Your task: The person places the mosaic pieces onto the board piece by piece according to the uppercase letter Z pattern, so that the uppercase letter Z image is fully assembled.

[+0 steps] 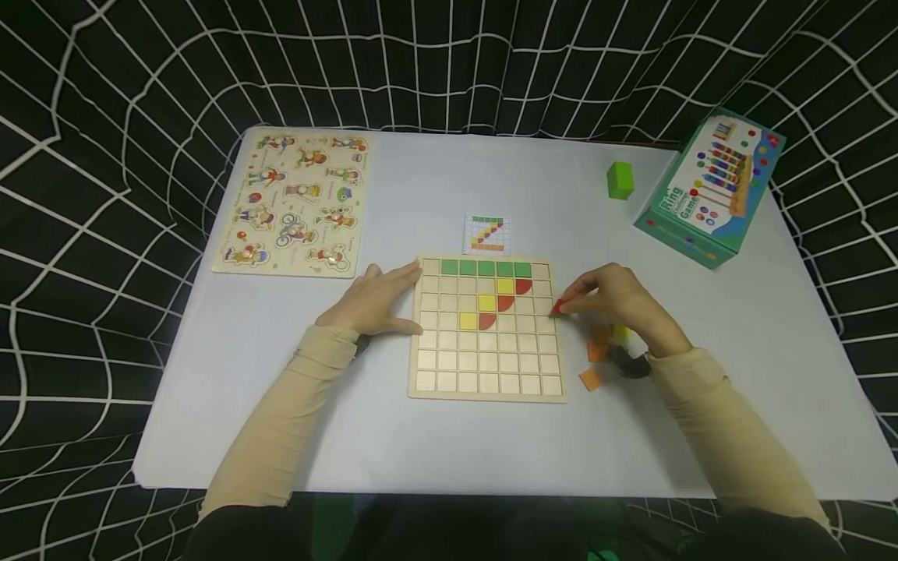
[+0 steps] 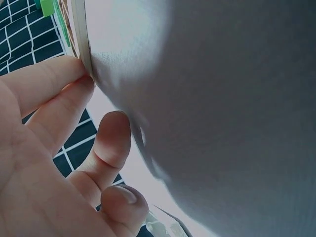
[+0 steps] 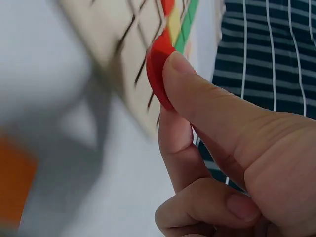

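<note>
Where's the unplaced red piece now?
Head view, right of centre: the unplaced red piece is pinched by the right hand, at the right edge of the grid board.

The grid board (image 1: 498,361) is pale wood, ruled into squares by darker lines. Across it run a row of green squares (image 1: 486,268), a diagonal of yellow squares (image 1: 486,303) and, beside that, red quarter-rounds (image 1: 506,303); the piece (image 3: 157,69) in the right hand (image 1: 617,300) is plain red too. The pattern card (image 1: 487,235) repeats green, yellow and red, with an orange bottom row. Loose pieces (image 1: 591,379) are orange, and one half-hidden by the wrist looks yellow. The puzzle board (image 1: 277,263) is cream with multicoloured figures, the block (image 1: 620,181) bright green, the box (image 1: 710,187) green, blue and white, the tabletop (image 1: 449,452) white, the sleeves (image 1: 266,428) beige, the backdrop (image 1: 449,70) black with white netting.
</note>
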### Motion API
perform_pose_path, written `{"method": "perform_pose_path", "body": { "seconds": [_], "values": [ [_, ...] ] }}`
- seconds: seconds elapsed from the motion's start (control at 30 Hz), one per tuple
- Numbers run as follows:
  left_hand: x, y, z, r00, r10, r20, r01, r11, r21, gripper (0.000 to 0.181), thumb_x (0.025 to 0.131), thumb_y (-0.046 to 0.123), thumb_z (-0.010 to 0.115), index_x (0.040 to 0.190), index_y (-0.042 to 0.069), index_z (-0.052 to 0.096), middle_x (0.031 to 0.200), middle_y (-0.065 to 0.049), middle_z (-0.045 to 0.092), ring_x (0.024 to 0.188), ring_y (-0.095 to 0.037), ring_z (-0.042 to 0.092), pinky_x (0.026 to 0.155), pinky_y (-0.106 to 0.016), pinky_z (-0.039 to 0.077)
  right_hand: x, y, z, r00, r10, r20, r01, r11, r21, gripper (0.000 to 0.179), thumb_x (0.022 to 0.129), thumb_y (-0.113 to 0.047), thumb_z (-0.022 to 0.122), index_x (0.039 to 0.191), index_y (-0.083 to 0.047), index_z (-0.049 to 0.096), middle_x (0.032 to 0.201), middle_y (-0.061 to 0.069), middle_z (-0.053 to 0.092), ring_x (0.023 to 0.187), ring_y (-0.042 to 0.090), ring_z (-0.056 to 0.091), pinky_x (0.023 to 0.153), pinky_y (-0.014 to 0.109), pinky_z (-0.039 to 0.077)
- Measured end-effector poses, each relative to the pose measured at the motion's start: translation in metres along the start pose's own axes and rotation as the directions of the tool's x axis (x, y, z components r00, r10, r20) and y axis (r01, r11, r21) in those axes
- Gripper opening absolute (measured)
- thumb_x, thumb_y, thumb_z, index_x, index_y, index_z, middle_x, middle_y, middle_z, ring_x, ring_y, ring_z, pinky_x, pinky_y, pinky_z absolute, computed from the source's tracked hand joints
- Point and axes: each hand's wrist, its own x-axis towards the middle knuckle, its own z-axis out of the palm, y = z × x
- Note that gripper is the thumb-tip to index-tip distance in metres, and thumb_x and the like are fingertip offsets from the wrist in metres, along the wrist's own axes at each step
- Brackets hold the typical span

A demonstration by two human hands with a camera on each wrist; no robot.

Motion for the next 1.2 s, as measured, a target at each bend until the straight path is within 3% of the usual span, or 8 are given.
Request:
{"method": "perform_pose_path", "body": {
  "seconds": [0.2, 0.47, 0.67, 0.83, 1.2],
  "values": [
    [-0.001, 0.0, 0.001, 1.0, -0.002, -0.003, 0.002, 1.0, -0.002, 0.103, 0.081, 0.05, 0.084, 0.162, 0.012, 0.033, 0.173, -0.002, 0.027, 0.094, -0.024, 0.041, 0.078, -0.032, 0.035, 0.009, -0.03, 0.018, 0.993, -0.117, 0.035, 0.116, 0.993, 0.015, 0.019, 0.086, -0.024, 0.085, 0.097, -0.009, 0.082, 0.106, 0.01, 0.08, 0.106, 0.025, 0.054, 0.094, 0.039, 0.041],
    [0.0, 0.001, 0.001, 1.0, -0.002, -0.003, 0.002, 1.0, 0.001, 0.103, 0.081, 0.05, 0.084, 0.162, 0.012, 0.033, 0.173, -0.002, 0.027, 0.094, -0.024, 0.041, 0.078, -0.032, 0.035, 0.014, -0.066, 0.041, 0.979, -0.177, 0.101, 0.182, 0.982, -0.044, 0.014, 0.082, -0.026, 0.088, 0.092, -0.017, 0.085, 0.099, 0.001, 0.082, 0.103, 0.02, 0.062, 0.083, 0.032, 0.045],
    [0.0, 0.0, 0.002, 1.0, 0.0, -0.007, 0.0, 1.0, 0.002, 0.103, 0.081, 0.05, 0.084, 0.162, 0.012, 0.034, 0.173, -0.002, 0.027, 0.094, -0.024, 0.041, 0.077, -0.031, 0.035, 0.015, -0.086, 0.062, 0.956, -0.245, 0.161, 0.263, 0.96, -0.096, 0.011, 0.079, -0.031, 0.089, 0.086, -0.025, 0.085, 0.085, -0.008, 0.082, 0.092, 0.012, 0.066, 0.076, 0.026, 0.046],
    [-0.001, 0.0, 0.001, 1.0, -0.008, -0.002, 0.008, 1.0, -0.01, 0.102, 0.081, 0.049, 0.084, 0.162, 0.013, 0.034, 0.173, -0.001, 0.026, 0.096, -0.025, 0.041, 0.079, -0.033, 0.036, 0.017, -0.098, 0.075, 0.956, -0.224, 0.191, 0.257, 0.952, -0.168, 0.009, 0.079, -0.035, 0.089, 0.084, -0.029, 0.084, 0.081, -0.014, 0.08, 0.089, 0.011, 0.066, 0.07, 0.025, 0.046],
    [0.0, -0.002, 0.002, 1.0, -0.011, 0.005, 0.012, 1.0, -0.02, 0.101, 0.082, 0.05, 0.083, 0.162, 0.013, 0.033, 0.173, 0.0, 0.025, 0.096, -0.025, 0.042, 0.083, -0.035, 0.038, 0.015, -0.105, 0.084, 0.962, -0.24, 0.132, 0.263, 0.941, -0.212, 0.015, 0.077, -0.039, 0.089, 0.084, -0.026, 0.085, 0.086, -0.009, 0.081, 0.086, 0.013, 0.063, 0.065, 0.028, 0.044]
  ]
}}
